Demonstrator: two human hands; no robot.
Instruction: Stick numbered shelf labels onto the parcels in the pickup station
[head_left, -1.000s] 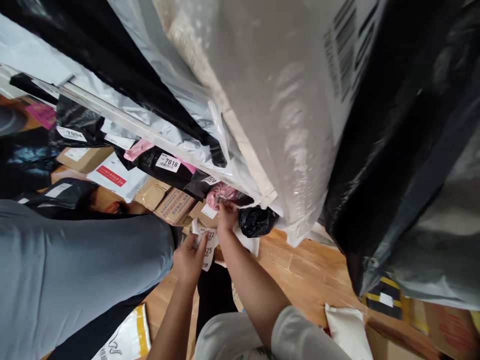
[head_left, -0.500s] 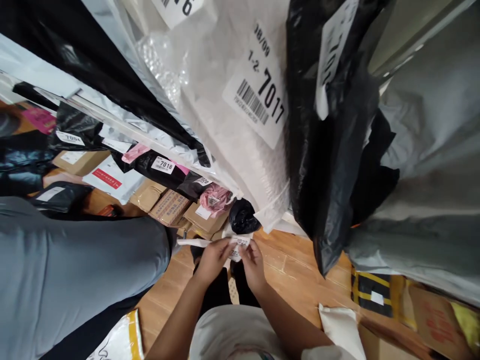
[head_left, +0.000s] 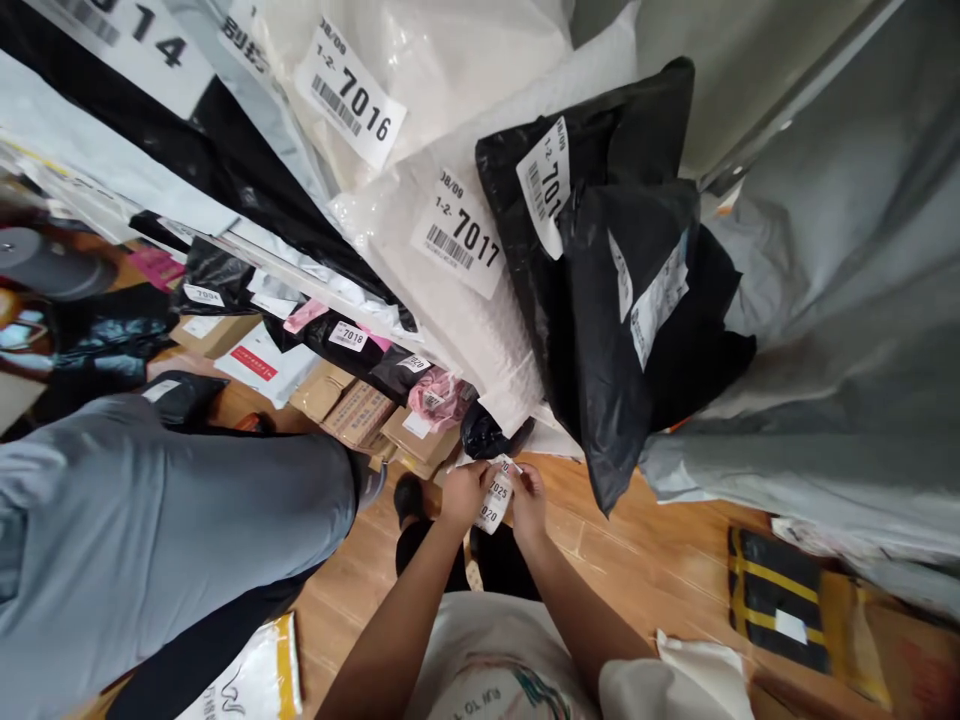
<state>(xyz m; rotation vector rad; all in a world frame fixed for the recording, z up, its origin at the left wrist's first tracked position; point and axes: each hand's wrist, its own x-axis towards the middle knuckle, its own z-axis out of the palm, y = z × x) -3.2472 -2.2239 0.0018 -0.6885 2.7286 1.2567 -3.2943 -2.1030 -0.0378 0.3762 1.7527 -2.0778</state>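
Observation:
Low in front of my body, my left hand (head_left: pixel 465 492) and my right hand (head_left: pixel 529 500) are closed on a strip of printed labels (head_left: pixel 493 500) that hangs between them. The numbers 7025 and 020 can be read on the strip. Fingers of both hands pinch its upper part. Just beyond the hands lies a black plastic parcel (head_left: pixel 487 430), beside a pink wrapped parcel (head_left: pixel 439 398). Above them, on the shelf, lean a white bag labelled 7017 (head_left: pixel 457 270) and a black bag (head_left: pixel 622 300) with stickers.
Another person in a grey top (head_left: pixel 180 500) bends close on my left. Cardboard boxes (head_left: pixel 360 412) and bagged parcels line the lower level. A white and yellow package (head_left: pixel 251 670) lies on the wooden floor (head_left: pixel 592 530); a black box with yellow tape (head_left: pixel 778 597) sits at right.
My view has shifted, showing more of the shelved bags, including 7016. The label strip now hangs longer and more visibly between my hands. The white strip end near my left hand no longer shows.

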